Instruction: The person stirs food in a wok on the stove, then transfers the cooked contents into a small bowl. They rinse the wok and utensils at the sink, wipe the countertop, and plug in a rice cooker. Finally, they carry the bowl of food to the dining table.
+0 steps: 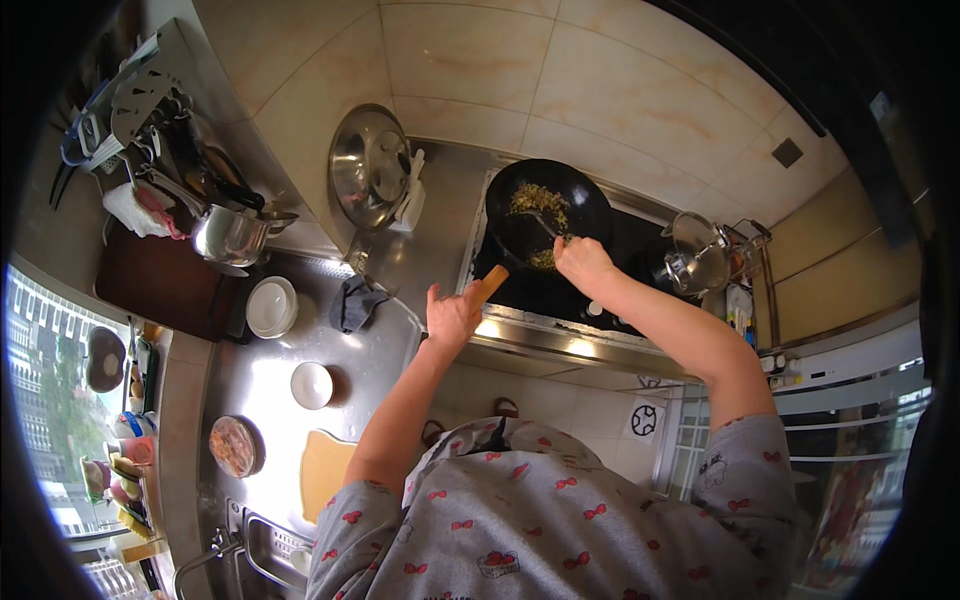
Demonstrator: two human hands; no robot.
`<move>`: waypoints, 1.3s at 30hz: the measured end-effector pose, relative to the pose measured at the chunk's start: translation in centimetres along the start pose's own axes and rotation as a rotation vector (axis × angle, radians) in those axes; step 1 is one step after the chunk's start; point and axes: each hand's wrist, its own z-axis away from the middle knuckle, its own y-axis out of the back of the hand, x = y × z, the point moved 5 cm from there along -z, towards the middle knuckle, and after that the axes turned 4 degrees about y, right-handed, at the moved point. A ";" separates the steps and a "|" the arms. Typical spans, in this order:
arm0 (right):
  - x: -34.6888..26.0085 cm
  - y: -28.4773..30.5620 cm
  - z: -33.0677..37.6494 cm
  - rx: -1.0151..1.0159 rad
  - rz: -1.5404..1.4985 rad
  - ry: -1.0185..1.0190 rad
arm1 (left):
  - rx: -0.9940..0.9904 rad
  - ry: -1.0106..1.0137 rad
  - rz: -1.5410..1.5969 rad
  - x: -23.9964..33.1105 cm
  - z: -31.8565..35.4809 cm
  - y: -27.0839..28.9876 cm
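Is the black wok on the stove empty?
No, the wok holds chopped yellowish-green food, which the right hand stirs with a utensil.

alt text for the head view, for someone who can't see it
Seen from above, a person stirs chopped food in a black wok on a stove: the right hand works a utensil in it, the left hand grips the wooden handle. Bowls and a cutting board sit on the steel counter to the left.
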 end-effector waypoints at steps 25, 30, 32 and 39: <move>17.7 -7.0 4.3 -0.599 -1.069 -0.650 | 0.010 0.027 0.025 -1.3 -0.8 -0.1; 18.3 -10.2 4.1 -0.669 -1.275 -0.792 | -0.076 0.067 -0.014 -1.0 -0.7 0.6; 17.1 -11.1 2.8 -0.570 -1.391 -0.731 | -0.049 0.061 -0.007 -1.0 -0.3 0.6; 20.2 -7.0 1.5 -0.467 -1.168 -0.486 | -0.070 0.134 -0.045 -1.0 0.0 0.8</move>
